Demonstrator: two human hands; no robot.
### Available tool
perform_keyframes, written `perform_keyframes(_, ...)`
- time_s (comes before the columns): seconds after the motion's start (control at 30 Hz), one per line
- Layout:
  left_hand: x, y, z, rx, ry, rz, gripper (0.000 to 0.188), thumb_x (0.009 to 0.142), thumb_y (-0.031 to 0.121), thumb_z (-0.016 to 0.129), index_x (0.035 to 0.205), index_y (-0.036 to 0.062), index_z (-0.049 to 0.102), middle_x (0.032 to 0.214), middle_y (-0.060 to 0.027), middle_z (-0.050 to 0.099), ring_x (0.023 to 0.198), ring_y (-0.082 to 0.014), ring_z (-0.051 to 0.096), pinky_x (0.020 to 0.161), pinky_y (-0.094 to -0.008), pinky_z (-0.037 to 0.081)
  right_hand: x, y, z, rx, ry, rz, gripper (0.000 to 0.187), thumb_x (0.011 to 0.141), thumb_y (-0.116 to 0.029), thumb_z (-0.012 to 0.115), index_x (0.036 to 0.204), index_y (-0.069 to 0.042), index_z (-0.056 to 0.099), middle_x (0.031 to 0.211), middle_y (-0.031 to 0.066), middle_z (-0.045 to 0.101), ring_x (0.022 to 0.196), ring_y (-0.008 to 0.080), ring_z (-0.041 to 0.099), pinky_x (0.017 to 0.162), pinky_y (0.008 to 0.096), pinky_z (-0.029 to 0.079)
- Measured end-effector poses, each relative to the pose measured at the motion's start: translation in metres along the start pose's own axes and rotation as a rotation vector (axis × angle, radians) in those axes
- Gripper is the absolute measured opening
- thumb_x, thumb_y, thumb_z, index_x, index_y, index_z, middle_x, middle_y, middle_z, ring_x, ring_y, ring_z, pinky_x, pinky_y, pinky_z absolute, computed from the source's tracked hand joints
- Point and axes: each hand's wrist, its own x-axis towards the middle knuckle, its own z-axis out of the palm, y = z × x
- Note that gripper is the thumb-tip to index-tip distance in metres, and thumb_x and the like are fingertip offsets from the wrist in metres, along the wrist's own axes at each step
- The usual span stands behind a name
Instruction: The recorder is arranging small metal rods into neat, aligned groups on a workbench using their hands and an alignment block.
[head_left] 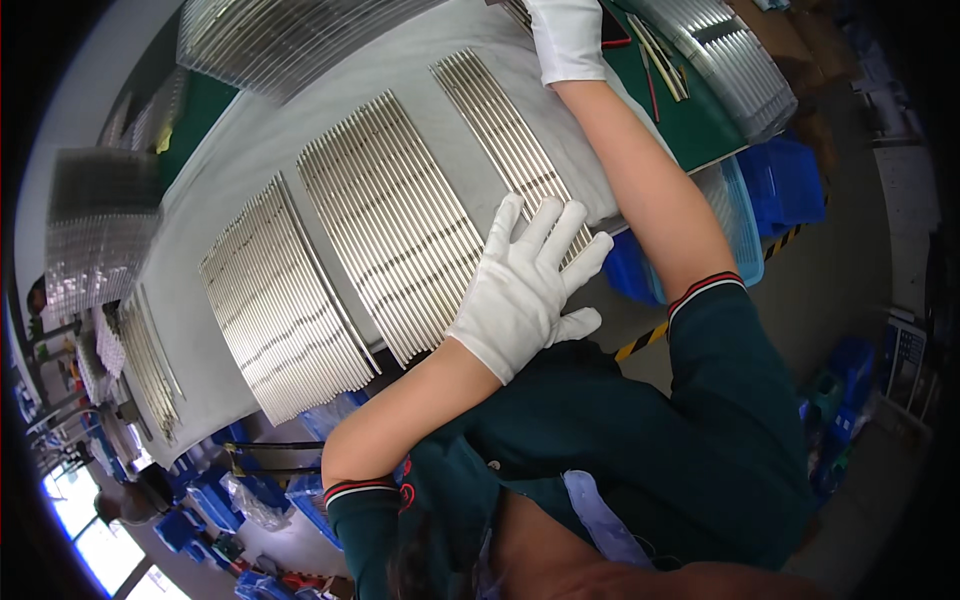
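My left hand (522,285), in a white glove, has its fingers spread over the near end of a narrow row of thin silvery metal rods (497,125). It grips nothing that I can see; whether its fingertips touch the rods I cannot tell. My right hand (566,40), also gloved in white, reaches to the far edge of the picture. Its fingers are cut off there, beside the ends of some more rods. A wide row of rods (390,225) lies left of my left hand, and another wide row (285,300) lies farther left.
The rows lie on a pale cloth (190,370) over a green table. Clear trays of rods (285,40) stand at the far left, with another stack (720,65) at far right. Slim sticks (660,60) lie near that stack. Blue bins (785,185) stand beyond the table's right edge.
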Motion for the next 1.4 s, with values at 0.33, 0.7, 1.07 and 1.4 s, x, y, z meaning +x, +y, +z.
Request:
perform_keyframes(0.33,-0.045,-0.006,-0.005,0.067,0.070,-0.059,0.073,0.085,0.059,0.068,0.142,0.0161,0.057,0.147,-0.0164,0.053,0.135,-0.0333,0.052,0.119,-0.0574,0.032,0.000,-0.001,-0.002,-0.157,0.015,-0.012,0.072,0.093,-0.023,0.074,0.153,0.002,0.044,0.141,0.0202,0.061,0.127,0.0265,0.060,0.107,0.0337,0.046)
perform_keyframes(0.7,-0.008,0.006,0.006,0.023,0.045,0.106,0.058,0.088,0.048,0.066,0.139,0.0212,0.057,0.142,-0.0089,0.053,0.136,-0.0281,0.047,0.121,-0.0568,0.027,0.002,0.018,-0.001,-0.328,0.019,-0.122,0.072,0.094,-0.031,0.072,0.153,-0.001,0.045,0.141,0.0240,0.060,0.126,0.0338,0.061,0.106,0.0363,0.048)
perform_keyframes(1.07,-0.024,-0.011,-0.022,-0.073,0.100,0.006,0.073,0.080,0.049,0.076,0.139,0.0091,0.058,0.141,-0.0141,0.054,0.133,-0.0324,0.052,0.119,-0.0571,0.030,-0.001,0.006,0.003,-0.330,-0.005,-0.034,0.072,0.094,-0.030,0.072,0.155,-0.006,0.044,0.139,0.0239,0.061,0.124,0.0349,0.062,0.104,0.0374,0.049)
perform_keyframes(1.4,-0.019,-0.035,-0.016,0.096,0.070,-0.092,0.099,0.073,0.075,0.068,0.146,0.0104,0.055,0.145,-0.0192,0.055,0.136,-0.0373,0.051,0.119,-0.0602,0.030,-0.001,-0.017,0.004,-0.132,-0.043,0.154,0.074,0.092,-0.026,0.074,0.157,-0.008,0.043,0.135,0.0222,0.064,0.118,0.0300,0.065,0.099,0.0356,0.051)
